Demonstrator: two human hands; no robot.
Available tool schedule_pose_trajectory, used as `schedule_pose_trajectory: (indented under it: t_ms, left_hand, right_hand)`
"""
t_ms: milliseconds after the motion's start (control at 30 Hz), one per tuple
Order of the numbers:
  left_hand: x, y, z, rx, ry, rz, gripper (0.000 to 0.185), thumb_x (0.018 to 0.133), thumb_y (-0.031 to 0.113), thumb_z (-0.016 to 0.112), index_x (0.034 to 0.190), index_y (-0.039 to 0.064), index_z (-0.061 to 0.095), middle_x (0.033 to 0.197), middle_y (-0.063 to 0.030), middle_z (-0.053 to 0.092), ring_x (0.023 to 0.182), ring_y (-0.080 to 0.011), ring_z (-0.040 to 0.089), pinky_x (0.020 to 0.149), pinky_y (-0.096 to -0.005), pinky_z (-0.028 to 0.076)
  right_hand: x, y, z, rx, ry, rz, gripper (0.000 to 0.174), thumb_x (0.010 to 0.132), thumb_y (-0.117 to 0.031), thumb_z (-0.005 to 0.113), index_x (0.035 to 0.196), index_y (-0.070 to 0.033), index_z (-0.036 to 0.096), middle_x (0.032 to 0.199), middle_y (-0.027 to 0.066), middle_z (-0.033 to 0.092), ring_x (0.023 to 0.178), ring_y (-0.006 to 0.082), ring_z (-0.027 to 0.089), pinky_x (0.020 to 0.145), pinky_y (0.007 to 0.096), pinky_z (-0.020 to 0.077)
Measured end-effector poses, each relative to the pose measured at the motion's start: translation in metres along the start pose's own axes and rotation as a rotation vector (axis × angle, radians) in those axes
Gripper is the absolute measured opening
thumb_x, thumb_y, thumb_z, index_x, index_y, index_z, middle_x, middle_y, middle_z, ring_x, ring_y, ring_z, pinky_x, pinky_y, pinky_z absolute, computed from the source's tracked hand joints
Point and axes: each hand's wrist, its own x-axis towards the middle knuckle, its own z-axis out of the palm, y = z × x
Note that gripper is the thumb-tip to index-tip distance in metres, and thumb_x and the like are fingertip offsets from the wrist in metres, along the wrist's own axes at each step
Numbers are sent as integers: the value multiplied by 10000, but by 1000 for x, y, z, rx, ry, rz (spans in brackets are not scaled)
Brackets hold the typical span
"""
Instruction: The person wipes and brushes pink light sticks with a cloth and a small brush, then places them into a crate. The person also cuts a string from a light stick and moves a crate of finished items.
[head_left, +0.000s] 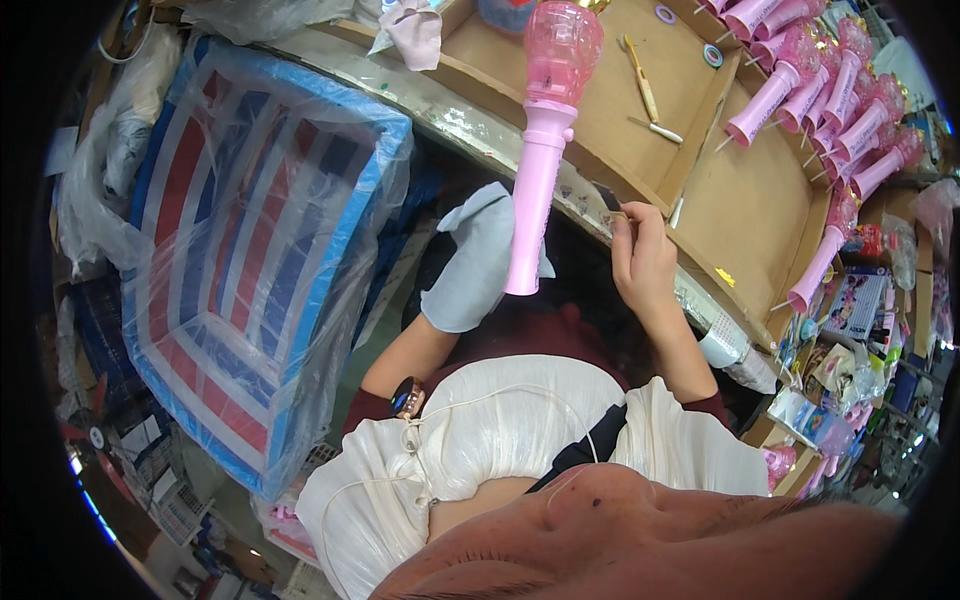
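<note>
A pink plastic toy wand with a clear, faceted pink head stands out over the workbench edge in front of me. My left hand, wrapped in a light blue cloth, holds it by the handle; the cloth hides the fingers. To the right of the wand, my right hand pinches a small dark, flat piece with a pale end between thumb and fingers, close to the bench edge. What this piece is, I cannot tell.
Cardboard trays on the bench hold a yellow-handled brush, a small white-handled tool and tape rolls. More pink wands lie at the right. A plastic-lined striped container stands left.
</note>
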Motion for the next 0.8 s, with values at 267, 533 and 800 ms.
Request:
schedule_pose_trajectory:
  t_ms: [267, 533, 800]
  left_hand:
    - [19, -24, 10, -496, 27, -41, 280, 926, 340, 521, 953, 65, 477, 772, -57, 530, 614, -133, 580, 544, -222, 479]
    - [50, -51, -9, -270, -510, 271, 367, 918, 411, 537, 1030, 63, 513, 715, -71, 566, 597, -158, 595, 519, -263, 496]
    - [46, 12, -2, -1018, -155, -172, 317, 951, 314, 525, 1160, 80, 479, 978, -55, 559, 892, -133, 578, 776, -281, 504]
  right_hand:
    - [11, 10, -7, -397, 163, -442, 174, 715, -148, 740, 856, -107, 647, 972, 56, 621, 890, 227, 597, 768, 354, 458]
    - [7, 30, 20, -623, 265, -488, 121, 752, -215, 710, 841, -163, 649, 1246, 48, 550, 1200, 219, 468, 1010, 386, 327]
    - [3, 29, 25, -646, 189, -450, 129, 774, -213, 691, 888, -163, 655, 1325, 50, 505, 1233, 220, 445, 1015, 378, 310]
